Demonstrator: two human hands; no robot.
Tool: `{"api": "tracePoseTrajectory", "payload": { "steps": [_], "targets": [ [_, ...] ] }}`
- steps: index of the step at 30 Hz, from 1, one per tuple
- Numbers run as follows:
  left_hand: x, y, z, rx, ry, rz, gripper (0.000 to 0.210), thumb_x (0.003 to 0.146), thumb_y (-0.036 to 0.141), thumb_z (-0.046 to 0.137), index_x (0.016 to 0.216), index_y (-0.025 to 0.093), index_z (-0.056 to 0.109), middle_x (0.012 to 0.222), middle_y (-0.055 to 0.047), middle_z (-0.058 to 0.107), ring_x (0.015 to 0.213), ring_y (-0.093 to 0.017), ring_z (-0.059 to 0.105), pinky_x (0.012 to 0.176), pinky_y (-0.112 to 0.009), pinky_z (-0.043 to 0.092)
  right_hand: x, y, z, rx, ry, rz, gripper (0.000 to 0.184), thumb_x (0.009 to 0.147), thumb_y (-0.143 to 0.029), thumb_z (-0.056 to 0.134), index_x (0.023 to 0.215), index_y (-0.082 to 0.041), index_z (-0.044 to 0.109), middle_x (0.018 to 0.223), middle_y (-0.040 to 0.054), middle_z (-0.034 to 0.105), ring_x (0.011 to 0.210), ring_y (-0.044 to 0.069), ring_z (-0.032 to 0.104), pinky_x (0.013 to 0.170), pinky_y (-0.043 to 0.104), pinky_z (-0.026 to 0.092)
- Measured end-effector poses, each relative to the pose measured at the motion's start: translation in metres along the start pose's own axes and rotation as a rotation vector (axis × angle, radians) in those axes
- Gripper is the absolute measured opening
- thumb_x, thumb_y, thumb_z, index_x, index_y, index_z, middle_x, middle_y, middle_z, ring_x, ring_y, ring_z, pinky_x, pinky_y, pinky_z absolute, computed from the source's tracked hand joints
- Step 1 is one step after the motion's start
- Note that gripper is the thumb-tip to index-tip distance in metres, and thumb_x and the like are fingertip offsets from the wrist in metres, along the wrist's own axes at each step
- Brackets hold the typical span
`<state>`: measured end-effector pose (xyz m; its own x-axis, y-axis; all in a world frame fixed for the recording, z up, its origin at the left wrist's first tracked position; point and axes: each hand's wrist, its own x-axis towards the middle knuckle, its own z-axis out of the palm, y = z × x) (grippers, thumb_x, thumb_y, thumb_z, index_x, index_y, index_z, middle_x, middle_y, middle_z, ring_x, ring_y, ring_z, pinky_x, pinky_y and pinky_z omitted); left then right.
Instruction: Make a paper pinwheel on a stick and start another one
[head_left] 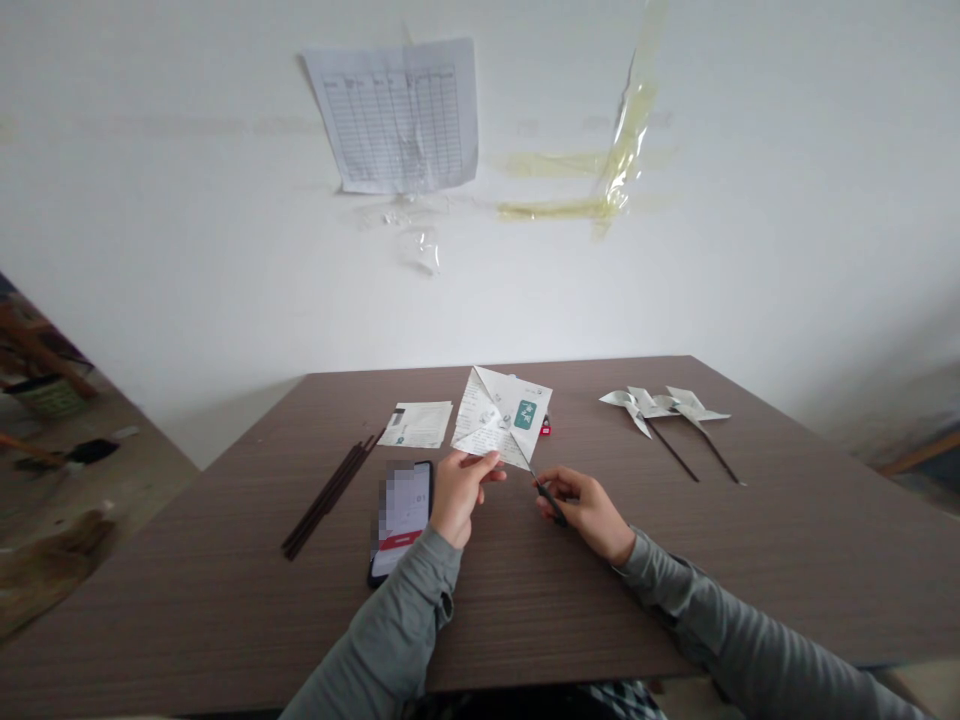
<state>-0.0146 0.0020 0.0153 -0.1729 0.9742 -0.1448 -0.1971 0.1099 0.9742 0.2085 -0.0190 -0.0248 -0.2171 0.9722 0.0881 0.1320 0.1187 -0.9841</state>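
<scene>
My left hand pinches the lower edge of a square sheet of printed paper and holds it up over the table. Slits run inward from the paper's corners, and a green printed block shows on its right side. Closed round the dark handles of a pair of scissors is my right hand. The scissors' blades reach up to the paper's lower right part, at a slit. Behind the paper, a small red object is mostly hidden.
On the brown table lie a phone, several dark sticks and a stack of paper squares to the left. Two paper pinwheels on sticks lie at right. A white wall with a taped sheet rises behind.
</scene>
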Motion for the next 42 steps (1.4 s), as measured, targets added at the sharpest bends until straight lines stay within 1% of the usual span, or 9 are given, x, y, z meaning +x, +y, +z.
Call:
{"api": "tracePoseTrajectory", "payload": {
  "steps": [15, 20, 23, 28, 33, 36, 38, 40, 42],
  "targets": [
    [0.0, 0.001, -0.007, 0.264, -0.008, -0.028, 0.007, 0.097, 0.009, 0.094, 0.1, 0.016, 0.094, 0.097, -0.01, 0.097, 0.072, -0.02, 0.089, 0.044, -0.019, 0.033, 0.004, 0.013, -0.009, 0.006, 0.092, -0.036, 0.057, 0.083, -0.077, 0.102, 0.104, -0.027, 0.083, 0.068, -0.0021, 0.073, 0.067, 0.024, 0.068, 0.069, 0.041, 0.055],
    [0.002, -0.006, -0.009, 0.286, -0.022, -0.012, 0.017, 0.093, 0.003, 0.093, 0.087, 0.018, 0.092, 0.085, -0.006, 0.095, 0.073, -0.023, 0.09, 0.058, -0.025, 0.063, 0.006, 0.017, -0.01, 0.016, 0.096, -0.034, 0.055, 0.083, -0.073, 0.103, 0.105, -0.026, 0.084, 0.068, -0.0022, 0.074, 0.066, 0.023, 0.068, 0.068, 0.039, 0.053],
    [0.005, -0.01, -0.011, 0.299, -0.048, 0.001, 0.02, 0.089, 0.004, 0.098, 0.084, 0.02, 0.089, 0.083, -0.004, 0.094, 0.074, -0.024, 0.091, 0.068, -0.029, 0.072, 0.007, 0.021, -0.011, 0.024, 0.103, -0.033, 0.052, 0.083, -0.07, 0.103, 0.105, -0.027, 0.085, 0.069, -0.0023, 0.075, 0.066, 0.022, 0.068, 0.068, 0.038, 0.053],
    [0.011, -0.016, -0.012, 0.365, -0.033, 0.014, 0.029, 0.085, 0.003, 0.105, 0.089, 0.022, 0.084, 0.082, -0.001, 0.093, 0.072, -0.023, 0.09, 0.067, -0.029, 0.071, 0.008, 0.024, -0.012, 0.02, 0.103, -0.038, 0.052, 0.084, -0.07, 0.103, 0.106, -0.027, 0.086, 0.07, -0.0018, 0.076, 0.067, 0.023, 0.07, 0.067, 0.038, 0.054],
    [0.009, -0.015, -0.011, 0.433, 0.0, 0.025, 0.045, 0.09, 0.0, 0.103, 0.085, 0.026, 0.067, 0.076, 0.005, 0.084, 0.069, -0.02, 0.086, 0.069, -0.027, 0.065, 0.009, 0.026, -0.012, 0.005, 0.113, -0.047, 0.049, 0.085, -0.068, 0.102, 0.106, -0.027, 0.086, 0.069, -0.0021, 0.075, 0.066, 0.023, 0.07, 0.067, 0.038, 0.054],
    [0.003, -0.008, -0.014, 0.585, 0.045, 0.107, 0.051, 0.098, 0.004, 0.101, 0.084, 0.028, 0.058, 0.074, 0.008, 0.075, 0.07, -0.019, 0.084, 0.07, -0.026, 0.055, 0.01, 0.03, -0.013, -0.005, 0.122, -0.05, 0.046, 0.085, -0.066, 0.101, 0.106, -0.027, 0.087, 0.07, -0.0015, 0.077, 0.067, 0.023, 0.071, 0.067, 0.037, 0.054],
    [-0.001, -0.002, -0.016, 0.778, 0.07, 0.209, 0.051, 0.101, 0.008, 0.1, 0.082, 0.028, 0.057, 0.077, 0.006, 0.073, 0.08, -0.02, 0.084, 0.076, -0.028, 0.053, 0.011, 0.032, -0.013, -0.01, 0.129, -0.057, 0.045, 0.086, -0.064, 0.1, 0.107, -0.027, 0.087, 0.07, -0.0011, 0.077, 0.067, 0.024, 0.072, 0.067, 0.037, 0.055],
    [-0.005, 0.002, -0.018, 0.981, 0.067, 0.289, 0.042, 0.105, 0.011, 0.097, 0.084, 0.026, 0.064, 0.091, 0.0, 0.082, 0.096, -0.024, 0.086, 0.083, -0.031, 0.056, 0.012, 0.035, -0.014, -0.022, 0.139, -0.068, 0.043, 0.087, -0.062, 0.099, 0.106, -0.026, 0.087, 0.07, -0.0009, 0.078, 0.067, 0.024, 0.072, 0.068, 0.038, 0.056],
    [-0.007, 0.003, -0.02, 1.127, 0.036, 0.356, 0.022, 0.108, 0.01, 0.093, 0.097, 0.024, 0.079, 0.116, -0.008, 0.09, 0.115, -0.028, 0.089, 0.094, -0.035, 0.063, 0.013, 0.036, -0.016, -0.05, 0.155, -0.079, 0.04, 0.088, -0.061, 0.098, 0.107, -0.026, 0.088, 0.071, -0.0006, 0.079, 0.068, 0.024, 0.073, 0.069, 0.038, 0.057]
  ]
}}
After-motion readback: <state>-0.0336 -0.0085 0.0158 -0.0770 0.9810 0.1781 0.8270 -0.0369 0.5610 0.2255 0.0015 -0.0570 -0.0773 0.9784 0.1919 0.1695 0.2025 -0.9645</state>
